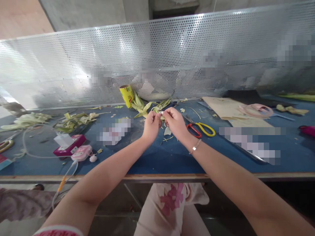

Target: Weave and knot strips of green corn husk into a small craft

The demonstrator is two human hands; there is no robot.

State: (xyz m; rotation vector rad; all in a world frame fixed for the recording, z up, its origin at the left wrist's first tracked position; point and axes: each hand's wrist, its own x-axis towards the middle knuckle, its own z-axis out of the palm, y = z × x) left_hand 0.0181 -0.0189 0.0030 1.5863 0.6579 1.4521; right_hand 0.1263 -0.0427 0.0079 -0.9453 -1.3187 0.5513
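Note:
Above the middle of the blue table, my left hand and my right hand meet with fingertips pinched together. Between them is a thin, pale strip of husk; most of it is hidden by the fingers. Just behind the hands lie pale green husk leaves, beside a yellow tube with red markings. Scissors with one red and one yellow handle rest right of my right hand. A small whitish scrap lies below the hands.
A perforated metal screen stands along the table's back. On the left are husk piles, a magenta box, a pink charger case and a white cable. Cardboard sheets, a pink ring and a blurred flat device lie right.

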